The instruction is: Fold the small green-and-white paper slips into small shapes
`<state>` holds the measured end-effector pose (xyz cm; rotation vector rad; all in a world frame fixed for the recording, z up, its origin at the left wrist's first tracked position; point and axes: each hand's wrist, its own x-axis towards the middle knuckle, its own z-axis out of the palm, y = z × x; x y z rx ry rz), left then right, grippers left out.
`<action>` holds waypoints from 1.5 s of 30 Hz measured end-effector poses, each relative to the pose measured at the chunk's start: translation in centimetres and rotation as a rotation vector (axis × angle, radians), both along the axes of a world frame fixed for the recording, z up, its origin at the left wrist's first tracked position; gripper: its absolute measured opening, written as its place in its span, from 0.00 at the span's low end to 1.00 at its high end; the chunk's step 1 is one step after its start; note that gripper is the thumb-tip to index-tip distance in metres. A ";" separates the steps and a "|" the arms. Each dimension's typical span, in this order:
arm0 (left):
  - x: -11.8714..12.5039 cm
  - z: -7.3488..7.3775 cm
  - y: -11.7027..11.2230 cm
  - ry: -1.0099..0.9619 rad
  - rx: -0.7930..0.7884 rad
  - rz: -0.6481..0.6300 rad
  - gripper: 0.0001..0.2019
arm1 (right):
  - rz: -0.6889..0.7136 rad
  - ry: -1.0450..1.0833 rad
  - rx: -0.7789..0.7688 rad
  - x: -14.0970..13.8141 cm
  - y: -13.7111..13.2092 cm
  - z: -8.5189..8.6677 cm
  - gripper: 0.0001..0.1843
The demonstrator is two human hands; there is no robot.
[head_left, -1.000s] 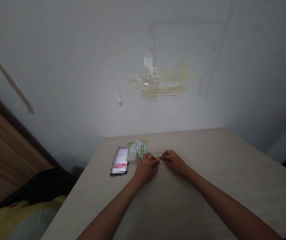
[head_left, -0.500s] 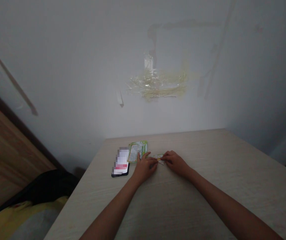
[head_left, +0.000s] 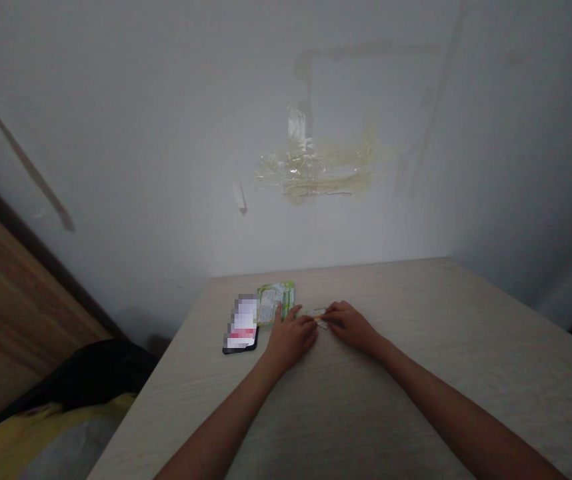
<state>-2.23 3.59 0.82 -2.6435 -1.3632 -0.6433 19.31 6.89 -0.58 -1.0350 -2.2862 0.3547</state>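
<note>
Both my hands rest on a pale wooden table [head_left: 416, 373], fingertips meeting over a small pale strip-like item [head_left: 319, 316]. My left hand [head_left: 290, 335] is curled, its fingers pinching one end of the item. My right hand [head_left: 349, 325] is curled too and pinches the other end. What the item is, I cannot make out. A green and white packet [head_left: 275, 299] lies flat just beyond my left hand, touching its fingertips.
A dark phone [head_left: 241, 325] lies left of the packet. The table stands against a white wall with old tape remains [head_left: 316, 167]. Off the left table edge are a wooden panel [head_left: 6, 307] and dark and yellow fabric [head_left: 61, 407].
Both hands stay at the small item with only slight finger shifts. The view has shifted a little.
</note>
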 end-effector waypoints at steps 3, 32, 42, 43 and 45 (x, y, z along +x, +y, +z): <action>-0.2 0.0 0.2 0.005 -0.032 0.000 0.12 | 0.003 0.022 -0.008 0.1 -0.2 0.2 0.16; 1.0 -1.1 -0.6 0.123 0.100 -0.005 0.13 | -0.022 0.139 -0.065 0.3 0.6 -0.9 0.16; 1.0 -0.7 -0.7 0.133 0.066 -0.003 0.13 | -0.029 0.147 -0.083 0.2 0.3 -0.5 0.14; 1.0 -0.7 -0.6 0.135 0.064 -0.006 0.13 | -0.028 0.148 -0.082 0.2 0.3 -0.5 0.14; 1.0 -0.7 -0.5 0.137 0.062 -0.021 0.13 | -0.024 0.146 -0.076 0.2 0.3 -0.5 0.15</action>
